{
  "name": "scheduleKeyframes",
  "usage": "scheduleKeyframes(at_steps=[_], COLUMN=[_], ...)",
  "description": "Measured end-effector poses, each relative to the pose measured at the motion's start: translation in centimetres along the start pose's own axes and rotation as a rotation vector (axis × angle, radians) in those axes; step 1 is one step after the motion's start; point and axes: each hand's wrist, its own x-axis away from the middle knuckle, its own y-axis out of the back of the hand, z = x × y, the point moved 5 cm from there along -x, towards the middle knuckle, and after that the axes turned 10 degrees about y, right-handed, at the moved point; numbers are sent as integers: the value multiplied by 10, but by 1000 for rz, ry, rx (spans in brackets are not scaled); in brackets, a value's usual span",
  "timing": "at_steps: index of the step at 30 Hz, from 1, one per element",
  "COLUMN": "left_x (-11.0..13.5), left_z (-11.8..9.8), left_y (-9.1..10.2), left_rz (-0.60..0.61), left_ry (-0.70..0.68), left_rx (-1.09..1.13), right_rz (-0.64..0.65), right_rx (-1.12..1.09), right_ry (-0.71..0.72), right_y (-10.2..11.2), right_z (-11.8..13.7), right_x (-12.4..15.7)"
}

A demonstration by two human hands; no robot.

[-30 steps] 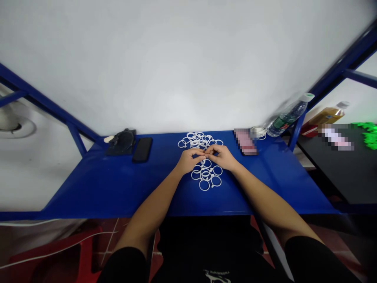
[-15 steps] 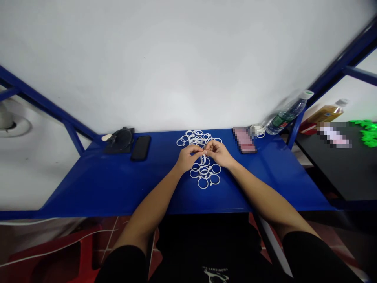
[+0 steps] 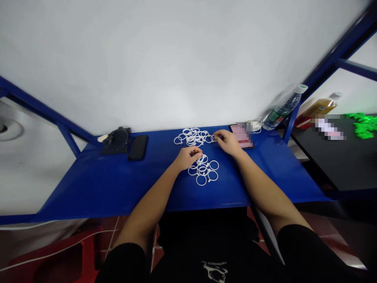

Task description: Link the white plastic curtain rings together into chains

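Observation:
Several thin white rings with small tabs lie on the blue tabletop in two groups: a far pile (image 3: 193, 137) near the wall and a near group (image 3: 202, 169) closer to me. My left hand (image 3: 186, 158) hovers at the top left of the near group, its fingers curled with a small gap between thumb and forefinger. Just under those fingertips lie the group's uppermost rings. At the right end of the far pile, my right hand (image 3: 229, 142) pinches a white ring (image 3: 212, 138) at its edge; the fingertips partly cover it.
A black phone (image 3: 138, 147) and a dark flat object (image 3: 118, 140) lie at left. At right are a lit phone (image 3: 244, 137), a coiled white cable (image 3: 255, 126) and a leaning water bottle (image 3: 282, 112). Green pieces (image 3: 365, 127) sit on the dark side table (image 3: 324, 161).
My hands have parted from their shared hold on one ring. The right has moved to the far pile. The left stays over the near group, where that ring seems to lie.

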Motion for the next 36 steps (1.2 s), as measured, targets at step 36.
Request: scheduleKeyframes(at_steps=[36], left_x=[0], left_z=[-6], left_y=[0], left_rz=[-174], left_ry=[-108], left_rx=[-258], right_rz=[155], right_rx=[-280], right_ry=[49], right_y=[-14], right_z=[50], right_x=[2])
